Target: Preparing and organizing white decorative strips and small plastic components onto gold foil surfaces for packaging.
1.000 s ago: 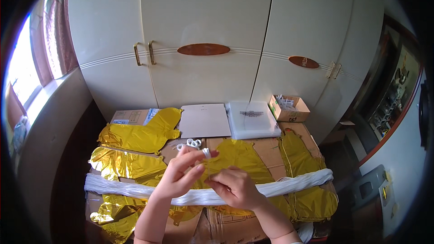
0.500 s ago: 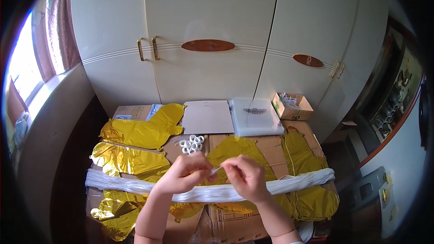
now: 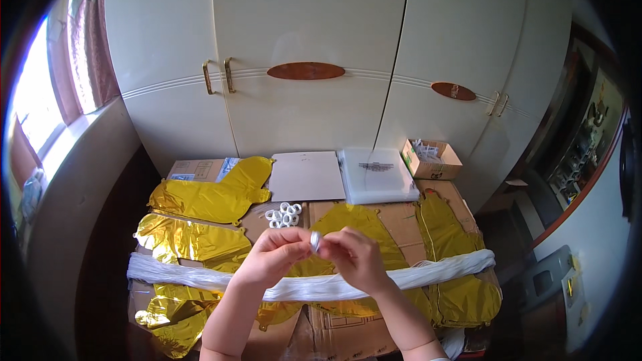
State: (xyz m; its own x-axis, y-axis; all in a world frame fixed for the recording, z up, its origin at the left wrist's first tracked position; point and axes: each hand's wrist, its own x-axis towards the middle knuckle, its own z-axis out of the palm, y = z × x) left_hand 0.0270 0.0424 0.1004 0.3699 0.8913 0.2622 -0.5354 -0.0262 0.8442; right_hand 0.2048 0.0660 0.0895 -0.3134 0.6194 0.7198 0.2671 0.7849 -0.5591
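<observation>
Between the fingertips of both hands is a small white coil of ribbon (image 3: pixel 315 241). My left hand (image 3: pixel 273 254) pinches it from the left with thumb and fingers. My right hand (image 3: pixel 356 256) is closed against its right side, fingers bent together. Beyond my hands lies a small pile of white rings (image 3: pixel 283 215) that look like similar coils. A long bundle of white strands (image 3: pixel 334 287) stretches across the table beneath my wrists. Under it are several flat gold foil balloons (image 3: pixel 200 200), partly hidden by my hands and the bundle.
Flattened cardboard (image 3: pixel 351 334) covers the table. At the back lie a grey-beige board (image 3: pixel 307 177), a stack of clear plastic sleeves (image 3: pixel 378 177) and an open small carton (image 3: pixel 438 160) of small items. Cabinet doors (image 3: pixel 307 13) rise behind. A grey stool (image 3: pixel 542 284) stands at the right.
My hands have come closer together. The loose strand seen between them before is no longer visible; the white coil now shows at the left fingertips.
</observation>
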